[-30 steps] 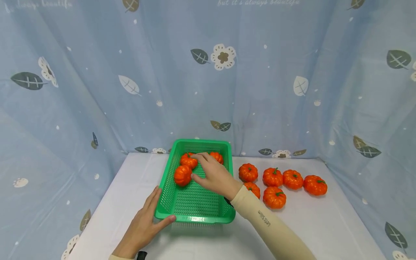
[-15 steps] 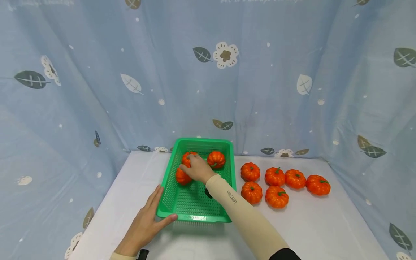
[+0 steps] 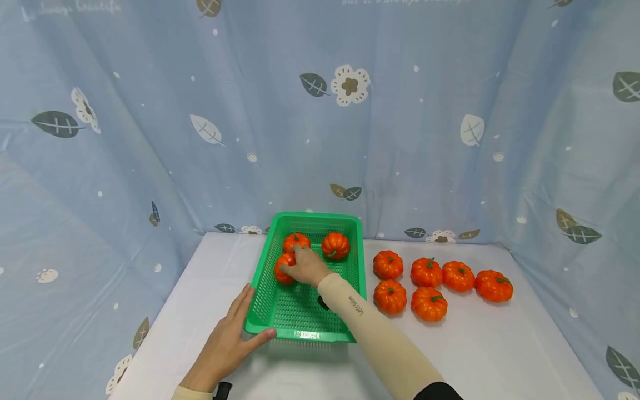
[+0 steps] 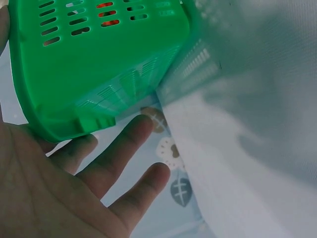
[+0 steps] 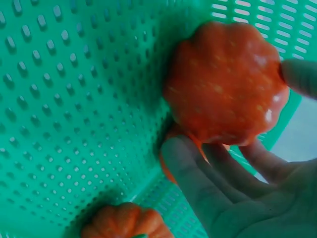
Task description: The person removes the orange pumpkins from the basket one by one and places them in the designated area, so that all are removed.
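Note:
In the head view my right hand (image 3: 308, 266) reaches into the green plastic basket (image 3: 362, 261). It holds a small orange pumpkin (image 3: 283, 272) by the left wall, thumb on one side and fingers on the other, as the right wrist view shows with the same pumpkin (image 5: 225, 84). Just behind it lies a second pumpkin (image 3: 296, 240), partly hidden by my fingers. A third pumpkin (image 3: 335, 245) sits at the back right of the basket. My left hand (image 3: 226, 344) rests against the basket's front left corner, thumb on the rim; its fingers (image 4: 121, 158) are straight and spread.
To the right of the basket, several more orange pumpkins (image 3: 429, 304) stand in a loose group on the white table (image 3: 480, 350). A blue patterned curtain (image 3: 280, 139) hangs behind the table and along its sides.
My right hand has moved left and down from above the middle of the basket to the front left pumpkin, and now grips it. The left hand stays at the basket's corner.

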A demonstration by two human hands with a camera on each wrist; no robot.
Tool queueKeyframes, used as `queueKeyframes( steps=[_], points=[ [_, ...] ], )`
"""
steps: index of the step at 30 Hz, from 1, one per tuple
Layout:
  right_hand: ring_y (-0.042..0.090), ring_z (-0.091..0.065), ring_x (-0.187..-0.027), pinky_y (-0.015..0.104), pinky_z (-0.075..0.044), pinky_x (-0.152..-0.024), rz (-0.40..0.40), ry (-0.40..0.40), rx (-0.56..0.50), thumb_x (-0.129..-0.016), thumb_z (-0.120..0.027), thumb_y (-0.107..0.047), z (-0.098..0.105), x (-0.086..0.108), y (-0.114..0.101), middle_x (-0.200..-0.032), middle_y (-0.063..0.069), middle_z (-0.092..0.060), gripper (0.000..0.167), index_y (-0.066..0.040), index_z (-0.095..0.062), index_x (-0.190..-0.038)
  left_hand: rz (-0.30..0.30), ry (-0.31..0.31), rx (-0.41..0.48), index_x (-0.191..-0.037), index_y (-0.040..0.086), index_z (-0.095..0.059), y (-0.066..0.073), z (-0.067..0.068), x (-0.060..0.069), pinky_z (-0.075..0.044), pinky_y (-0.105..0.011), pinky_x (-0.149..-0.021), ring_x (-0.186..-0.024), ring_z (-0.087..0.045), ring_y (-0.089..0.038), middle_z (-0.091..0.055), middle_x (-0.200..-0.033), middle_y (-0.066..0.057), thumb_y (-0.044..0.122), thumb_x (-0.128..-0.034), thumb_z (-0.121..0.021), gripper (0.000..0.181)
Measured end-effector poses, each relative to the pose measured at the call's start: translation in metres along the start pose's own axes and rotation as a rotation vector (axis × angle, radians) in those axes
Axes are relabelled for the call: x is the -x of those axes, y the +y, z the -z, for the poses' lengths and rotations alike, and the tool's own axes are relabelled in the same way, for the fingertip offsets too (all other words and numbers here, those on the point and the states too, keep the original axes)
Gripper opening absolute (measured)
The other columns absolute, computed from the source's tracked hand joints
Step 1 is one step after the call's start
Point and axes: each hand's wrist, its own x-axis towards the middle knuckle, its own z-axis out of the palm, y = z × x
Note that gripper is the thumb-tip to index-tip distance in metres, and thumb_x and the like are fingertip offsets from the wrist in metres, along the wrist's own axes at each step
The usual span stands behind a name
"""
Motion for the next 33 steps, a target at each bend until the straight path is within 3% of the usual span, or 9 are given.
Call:
queueKeyframes(
  steps=[6, 10, 14, 20, 26, 33],
  points=[
    [0.02, -0.06, -0.098, 0.037, -0.053, -0.084, -0.01, -0.046, -0.088, -0.092, -0.072, -0.031, 0.006, 0.002, 0.003, -0.114, 0.008, -0.06, 0.059, 0.003, -0.047, -0.132, 0.003, 0.007, 0.013, -0.165, 0.021, -0.016, -0.002, -0.001, -0.001, -0.043, -0.064, -0.101, -0.137, -0.044, -0.044, -0.019, -0.168, -0.006, 0.062, -0.0879, -0.07, 0.102],
    [0.022, -0.058, -0.106, 0.036, -0.052, -0.087, -0.001, -0.084, -0.033, -0.089, -0.074, -0.032, 0.009, 0.005, 0.005, -0.127, 0.012, -0.055, 0.063, 0.001, -0.047, -0.135, -0.007, 0.011, 0.011, -0.165, 0.022, -0.017, -0.002, -0.001, -0.001, -0.044, -0.065, -0.1, -0.136, -0.046, -0.045, -0.019, -0.168, -0.006, 0.06, -0.0882, -0.071, 0.101],
    [0.028, -0.054, -0.124, 0.04, -0.05, -0.097, 0.01, -0.127, 0.051, -0.087, -0.076, -0.036, 0.008, 0.009, 0.007, -0.147, 0.018, -0.046, 0.079, -0.002, -0.041, -0.149, -0.007, 0.009, 0.014, -0.165, 0.023, -0.016, -0.004, -0.001, -0.001, -0.044, -0.065, -0.1, -0.136, -0.046, -0.044, -0.019, -0.168, -0.005, 0.059, -0.0883, -0.072, 0.101],
    [0.03, -0.052, -0.129, 0.042, -0.049, -0.1, 0.043, -0.172, 0.114, -0.085, -0.078, -0.041, 0.005, 0.015, 0.008, -0.146, 0.015, -0.052, 0.088, -0.008, -0.038, -0.156, 0.005, 0.004, 0.021, -0.165, 0.025, -0.016, -0.004, -0.002, -0.001, -0.044, -0.066, -0.099, -0.136, -0.045, -0.045, -0.018, -0.168, -0.005, 0.06, -0.0881, -0.071, 0.101],
    [0.028, -0.053, -0.125, 0.04, -0.051, -0.095, 0.074, -0.159, 0.138, -0.08, -0.083, -0.041, 0.007, 0.021, 0.008, -0.145, 0.014, -0.049, 0.086, -0.01, -0.045, -0.151, 0.01, -0.003, 0.024, -0.165, 0.024, -0.016, -0.005, -0.002, -0.001, -0.042, -0.066, -0.101, -0.139, -0.042, -0.044, -0.017, -0.168, -0.006, 0.06, -0.088, -0.071, 0.102],
    [0.024, -0.055, -0.117, 0.038, -0.053, -0.092, 0.108, -0.064, 0.124, -0.076, -0.086, -0.048, 0.023, 0.034, 0.006, -0.139, 0.012, -0.049, 0.089, -0.012, -0.05, -0.148, 0.018, -0.002, 0.023, -0.165, 0.024, -0.016, -0.004, -0.002, -0.001, -0.042, -0.066, -0.1, -0.139, -0.042, -0.045, -0.017, -0.168, -0.006, 0.064, -0.0877, -0.069, 0.102]
  ],
)
